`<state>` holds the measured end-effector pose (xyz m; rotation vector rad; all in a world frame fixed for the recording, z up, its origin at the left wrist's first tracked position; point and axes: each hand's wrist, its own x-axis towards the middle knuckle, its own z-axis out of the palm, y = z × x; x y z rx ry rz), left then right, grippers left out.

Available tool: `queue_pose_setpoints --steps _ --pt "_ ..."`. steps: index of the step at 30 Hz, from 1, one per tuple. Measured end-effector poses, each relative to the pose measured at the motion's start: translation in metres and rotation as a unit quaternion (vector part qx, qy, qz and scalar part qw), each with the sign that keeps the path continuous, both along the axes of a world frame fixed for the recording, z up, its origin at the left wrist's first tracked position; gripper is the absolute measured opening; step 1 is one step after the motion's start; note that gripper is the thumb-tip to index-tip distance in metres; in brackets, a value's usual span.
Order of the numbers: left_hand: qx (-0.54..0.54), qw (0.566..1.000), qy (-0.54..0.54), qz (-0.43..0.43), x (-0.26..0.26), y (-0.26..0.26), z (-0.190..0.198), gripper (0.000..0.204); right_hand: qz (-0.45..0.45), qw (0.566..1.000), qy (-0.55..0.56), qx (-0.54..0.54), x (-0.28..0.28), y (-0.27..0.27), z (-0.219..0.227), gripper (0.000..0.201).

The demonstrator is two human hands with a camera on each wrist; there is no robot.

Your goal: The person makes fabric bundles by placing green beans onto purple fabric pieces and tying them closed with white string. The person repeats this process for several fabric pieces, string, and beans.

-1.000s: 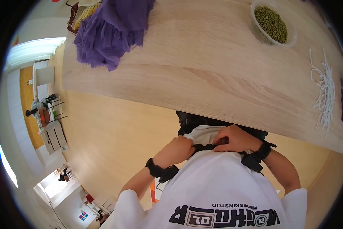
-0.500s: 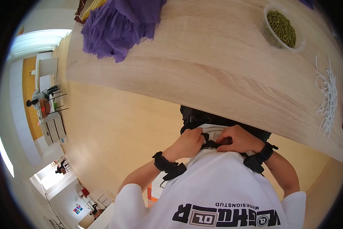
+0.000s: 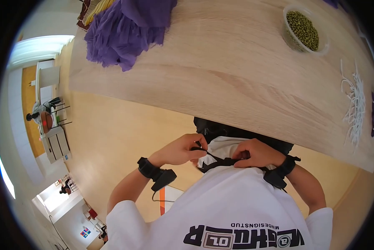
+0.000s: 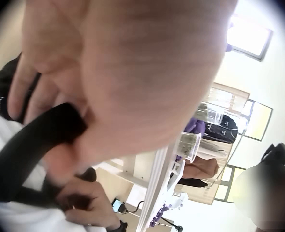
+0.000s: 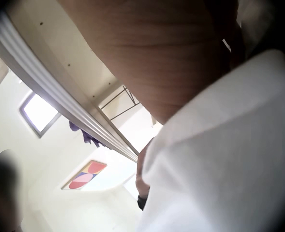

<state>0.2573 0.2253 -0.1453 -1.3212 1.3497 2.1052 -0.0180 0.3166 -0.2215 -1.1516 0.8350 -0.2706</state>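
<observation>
A black strap [image 3: 219,162] runs across the waist over the hem of a white T-shirt [image 3: 245,200]. My left hand [image 3: 176,149] pinches one end of it between thumb and fingers, pulled out to the left. In the left wrist view, the strap [image 4: 29,150] comes out from between thumb and fingers as a wide, blurred band. At the middle of the waist, my right hand [image 3: 260,154] grips the strap with curled fingers. The right wrist view shows mostly the palm [image 5: 157,58] and white shirt cloth; the fingertips are largely hidden there.
The wooden table [image 3: 220,62] has its edge just beyond my hands. Purple cloth [image 3: 128,35] lies on its left part. A clear plastic tub [image 3: 323,46] of green beans and a bunch of white strings [image 3: 355,110] are on the right. Another person [image 3: 37,112] sits far left.
My left hand first moved in toward the right hand, then drew away to the left, with the strap now stretched between them. The right hand has stayed at the waist.
</observation>
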Motion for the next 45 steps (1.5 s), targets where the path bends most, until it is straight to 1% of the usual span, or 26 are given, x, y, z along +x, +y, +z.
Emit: queue_pose_setpoints --steps 2,5,7,8,9,10,12,13,15,18,19,22,23,26,29,32,35,37,38,41,44,45 --pt "0.012 0.994 -0.111 0.008 -0.011 -0.002 0.015 0.018 0.004 1.000 -0.003 0.005 0.002 -0.002 0.002 0.030" --pt "-0.024 0.987 -0.144 -0.072 -0.015 -0.002 0.024 0.020 0.017 1.000 -0.006 0.003 0.003 -0.001 0.000 0.031" --pt "-0.122 0.984 -0.069 -0.109 -0.003 -0.006 0.029 0.022 0.015 1.000 -0.006 0.013 0.003 -0.001 0.002 0.031" --pt "-0.173 0.976 -0.032 -0.128 0.000 -0.009 0.033 0.023 0.013 1.000 -0.007 0.016 0.003 -0.002 0.003 0.031" --pt "-0.155 0.971 -0.066 -0.167 -0.009 -0.017 0.048 0.021 0.021 1.000 -0.008 0.013 0.003 -0.001 0.003 0.031" --pt "-0.170 0.962 -0.075 -0.198 -0.011 -0.014 0.048 0.020 0.030 0.999 -0.010 0.008 0.004 -0.001 0.001 0.032" --pt "-0.208 0.937 -0.093 -0.264 -0.016 -0.016 0.048 0.018 0.034 0.999 -0.008 -0.003 0.003 -0.006 0.001 0.032" --pt "-0.288 0.915 -0.100 -0.263 -0.011 -0.013 0.040 0.017 0.029 1.000 -0.006 -0.002 0.003 -0.005 0.001 0.032" --pt "-0.434 0.856 -0.108 -0.261 0.009 0.005 0.011 0.018 0.018 1.000 -0.003 0.001 0.003 -0.002 0.000 0.031" --pt "-0.524 0.821 -0.020 -0.224 0.008 0.028 -0.011 0.023 0.008 1.000 -0.001 0.006 0.003 0.000 0.000 0.029" --pt "-0.485 0.852 0.006 -0.200 0.002 0.038 -0.012 0.029 0.004 1.000 -0.005 0.005 0.003 0.001 0.000 0.029" --pt "-0.406 0.895 0.101 -0.154 -0.015 0.058 -0.018 0.031 0.011 1.000 -0.013 0.001 0.002 -0.002 0.001 0.029" --pt "-0.447 0.873 0.106 -0.164 -0.020 0.061 -0.014 0.025 0.016 1.000 -0.015 0.000 0.001 -0.003 0.001 0.030" --pt "-0.451 0.868 0.108 -0.178 -0.017 0.065 -0.016 0.014 0.036 0.999 -0.011 -0.017 -0.002 -0.006 0.002 0.031" --pt "-0.411 0.888 0.088 -0.187 -0.015 0.072 -0.016 0.007 0.053 0.998 -0.004 -0.015 -0.002 -0.009 0.001 0.031" --pt "-0.407 0.892 0.129 -0.151 -0.012 0.073 -0.024 0.007 0.041 0.999 -0.002 0.002 -0.002 -0.007 -0.001 0.028" --pt "-0.380 0.909 0.145 -0.094 -0.015 0.075 -0.034 0.007 0.032 0.999 -0.008 -0.030 -0.003 -0.006 0.000 0.025" --pt "-0.381 0.909 0.139 -0.096 -0.018 0.075 -0.037 0.007 0.046 0.995 -0.006 -0.094 -0.003 -0.007 0.001 0.024" --pt "-0.382 0.909 0.137 -0.098 -0.019 0.075 -0.038 0.006 0.053 0.991 -0.004 -0.126 -0.002 -0.008 0.001 0.024" --pt "-0.399 0.894 0.143 -0.143 -0.017 0.070 -0.036 0.006 0.107 0.980 0.010 -0.164 -0.001 -0.012 0.002 0.022" --pt "-0.405 0.879 0.159 -0.196 -0.017 0.062 -0.035 0.005 0.127 0.971 0.019 -0.200 0.003 -0.013 0.002 0.021" --pt "-0.400 0.882 0.165 -0.187 -0.018 0.063 -0.036 0.005 0.112 0.979 0.018 -0.170 0.002 -0.014 0.004 0.021"
